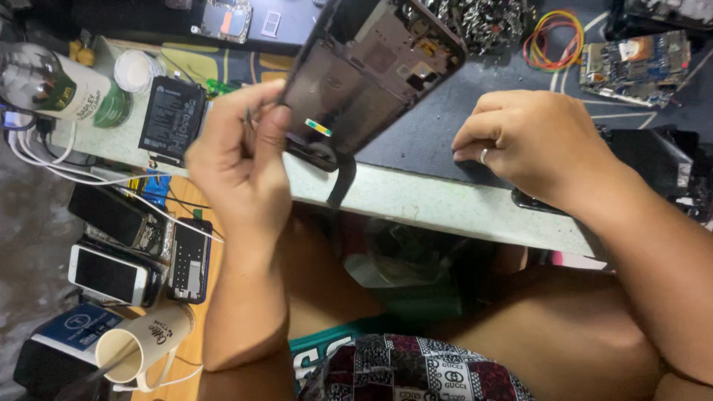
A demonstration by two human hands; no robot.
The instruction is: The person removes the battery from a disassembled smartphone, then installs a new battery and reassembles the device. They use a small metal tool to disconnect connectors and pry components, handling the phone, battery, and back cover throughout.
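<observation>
My left hand (241, 160) holds up an opened phone frame (368, 70), dark, with its inner metal plates showing and a black strip hanging from its lower end. A thin metal tool sits between that hand's fingers beside the frame. My right hand (531, 137), wearing a ring, rests on the dark mat (423, 137) at the bench edge with fingers curled; whether it grips anything is hidden. A dark flat object peeks out under its wrist.
A black phone battery (172, 119) and a bottle (63, 85) lie at the left. Several phones (111, 275) and a paper cup (141, 345) sit lower left. Circuit board (635, 67), rubber bands (553, 41) and a screw pile (483, 22) lie at the back.
</observation>
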